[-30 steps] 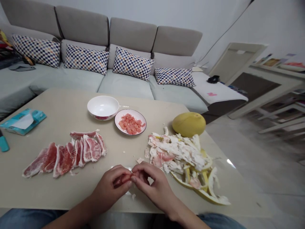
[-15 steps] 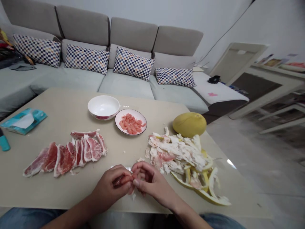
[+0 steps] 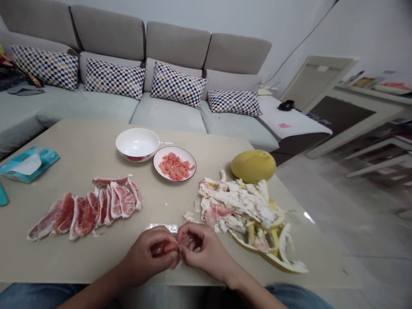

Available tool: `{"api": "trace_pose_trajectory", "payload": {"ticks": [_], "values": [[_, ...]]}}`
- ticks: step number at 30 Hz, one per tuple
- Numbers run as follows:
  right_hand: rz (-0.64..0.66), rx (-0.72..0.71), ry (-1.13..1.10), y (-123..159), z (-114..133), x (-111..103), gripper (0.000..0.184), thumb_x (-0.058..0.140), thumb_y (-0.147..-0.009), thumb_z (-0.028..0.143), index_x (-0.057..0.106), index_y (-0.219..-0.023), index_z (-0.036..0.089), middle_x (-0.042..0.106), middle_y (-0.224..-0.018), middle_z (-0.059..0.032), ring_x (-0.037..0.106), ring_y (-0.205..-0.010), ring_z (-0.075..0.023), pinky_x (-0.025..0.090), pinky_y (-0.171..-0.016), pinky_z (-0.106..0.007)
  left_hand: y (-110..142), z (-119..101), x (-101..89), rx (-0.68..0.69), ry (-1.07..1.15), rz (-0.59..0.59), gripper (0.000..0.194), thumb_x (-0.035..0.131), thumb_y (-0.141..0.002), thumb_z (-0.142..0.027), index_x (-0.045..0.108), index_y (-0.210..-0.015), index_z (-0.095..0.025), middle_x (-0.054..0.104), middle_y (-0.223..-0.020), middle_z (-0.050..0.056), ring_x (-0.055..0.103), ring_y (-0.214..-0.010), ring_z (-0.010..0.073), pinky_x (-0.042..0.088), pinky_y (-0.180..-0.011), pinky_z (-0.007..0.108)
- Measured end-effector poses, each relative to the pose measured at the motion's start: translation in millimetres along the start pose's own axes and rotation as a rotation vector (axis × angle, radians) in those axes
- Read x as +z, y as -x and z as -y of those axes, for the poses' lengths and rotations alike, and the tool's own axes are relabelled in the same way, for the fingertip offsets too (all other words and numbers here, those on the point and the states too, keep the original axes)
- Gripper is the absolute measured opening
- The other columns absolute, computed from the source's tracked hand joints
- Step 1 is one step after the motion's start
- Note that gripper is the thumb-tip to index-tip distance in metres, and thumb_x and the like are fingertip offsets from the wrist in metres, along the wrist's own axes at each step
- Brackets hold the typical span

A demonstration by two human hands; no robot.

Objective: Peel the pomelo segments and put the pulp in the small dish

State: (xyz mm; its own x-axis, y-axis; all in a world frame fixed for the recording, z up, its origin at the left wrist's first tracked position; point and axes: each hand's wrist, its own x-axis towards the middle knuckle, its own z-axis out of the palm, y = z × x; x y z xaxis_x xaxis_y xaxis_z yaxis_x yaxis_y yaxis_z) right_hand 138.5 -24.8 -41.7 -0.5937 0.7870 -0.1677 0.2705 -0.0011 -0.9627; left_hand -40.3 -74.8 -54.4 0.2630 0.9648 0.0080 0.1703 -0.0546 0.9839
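Near the table's front edge, my left hand [image 3: 154, 253] is closed around a red pomelo segment [image 3: 159, 249], most of it hidden by the fingers. My right hand [image 3: 201, 249] meets it fingertip to fingertip, thumb and forefinger pinched at the segment's right end; whether membrane or pulp is between them is hard to make out. To the left lies a row of several pomelo segments [image 3: 88, 210] in pale skin. Ahead, a dark-rimmed plate [image 3: 157, 171] holds peeled pink pulp [image 3: 175, 166]. Right of my hands is a heap of white membrane and pith [image 3: 238, 204] over yellow peel [image 3: 273, 259].
A white bowl [image 3: 137, 143] stands beside the plate. A whole yellow pomelo [image 3: 253, 166] sits behind the scraps. At the left are a teal tissue pack [image 3: 32, 163] and a teal handle [image 3: 3, 196]. A grey sofa [image 3: 174, 116] runs behind the table [image 3: 96, 262].
My right hand has drawn in its fingers and shifted slightly, still pinching at the segment's end. The left hand keeps its hold. The whole view has shifted a little.
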Motion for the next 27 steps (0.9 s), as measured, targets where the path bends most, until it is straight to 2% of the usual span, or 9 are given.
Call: {"api": "trace_pose_trajectory", "payload": {"ticks": [5,11,13,16,19,22,24,27], "values": [[0.093,0.15,-0.343,-4,-5,3,0.018,0.072,-0.066,0.02,0.057,-0.076,0.014,0.059,-0.058,0.0036,0.053,-0.044,-0.0067,0.044,-0.045,-0.018,1,5,0.2,-0.009,0.042,0.013,0.015,0.061,-0.077,-0.016,0.053,-0.063,-0.017,0.053,-0.063,-0.001,0.045,-0.062,0.0117,0.035,-0.059,0.023],[0.21,0.16,-0.51,-7,-11,1,0.033,0.075,-0.07,0.039,0.055,-0.077,0.014,0.062,-0.057,0.001,0.055,-0.042,-0.0078,0.044,-0.042,-0.018,2,7,-0.7,0.005,0.098,0.024,0.014,0.061,-0.077,-0.019,0.055,-0.065,-0.016,0.055,-0.065,0.0,0.049,-0.066,0.0128,0.038,-0.063,0.024],[0.213,0.141,-0.469,-5,-7,0,0.034,0.076,-0.069,0.038,0.055,-0.081,0.015,0.064,-0.062,-0.0002,0.058,-0.049,-0.01,0.046,-0.046,-0.02,1,6,-2.0,0.002,0.059,0.003,0.012,0.061,-0.078,-0.018,0.057,-0.067,-0.016,0.054,-0.066,0.0,0.049,-0.066,0.0128,0.037,-0.062,0.023],[0.133,0.073,-0.238,-1,3,-3,0.028,0.077,-0.069,0.029,0.059,-0.084,0.015,0.064,-0.068,-0.0007,0.061,-0.058,-0.0117,0.046,-0.051,-0.02,1,3,-4.4,0.017,-0.009,-0.011,0.009,0.063,-0.078,-0.02,0.061,-0.07,-0.016,0.055,-0.069,0.001,0.05,-0.068,0.0135,0.037,-0.062,0.024],[0.034,-0.031,0.028,2,10,-4,0.014,0.072,-0.073,0.023,0.063,-0.079,0.015,0.061,-0.066,0.0003,0.056,-0.056,-0.0093,0.042,-0.051,-0.019,1,1,-5.6,0.029,-0.016,0.019,0.007,0.063,-0.079,-0.021,0.064,-0.074,-0.016,0.055,-0.071,0.002,0.051,-0.069,0.0139,0.038,-0.063,0.024],[-0.019,-0.107,0.118,3,9,-2,0.007,0.068,-0.072,0.019,0.063,-0.074,0.015,0.059,-0.065,0.0012,0.053,-0.055,-0.008,0.04,-0.05,-0.018,2,0,-4.8,0.013,-0.01,0.039,0.007,0.062,-0.078,-0.019,0.064,-0.073,-0.016,0.055,-0.071,0.002,0.051,-0.068,0.0139,0.038,-0.063,0.024],[0.002,-0.046,0.003,1,6,0,0.009,0.068,-0.072,0.019,0.061,-0.073,0.015,0.058,-0.061,0.0023,0.053,-0.051,-0.0076,0.039,-0.048,-0.018,1,1,-3.9,0.002,0.012,0.047,0.007,0.061,-0.078,-0.019,0.063,-0.072,-0.016,0.054,-0.07,0.001,0.051,-0.067,0.0137,0.037,-0.062,0.024],[0.102,0.133,-0.348,-4,-1,1,0.022,0.072,-0.071,0.03,0.057,-0.073,0.015,0.059,-0.056,0.0024,0.053,-0.043,-0.008,0.042,-0.043,-0.018,1,1,-3.7,-0.02,0.046,0.039,0.009,0.062,-0.076,-0.021,0.061,-0.069,-0.015,0.051,-0.067,0.0,0.048,-0.064,0.0126,0.036,-0.06,0.023]]}}
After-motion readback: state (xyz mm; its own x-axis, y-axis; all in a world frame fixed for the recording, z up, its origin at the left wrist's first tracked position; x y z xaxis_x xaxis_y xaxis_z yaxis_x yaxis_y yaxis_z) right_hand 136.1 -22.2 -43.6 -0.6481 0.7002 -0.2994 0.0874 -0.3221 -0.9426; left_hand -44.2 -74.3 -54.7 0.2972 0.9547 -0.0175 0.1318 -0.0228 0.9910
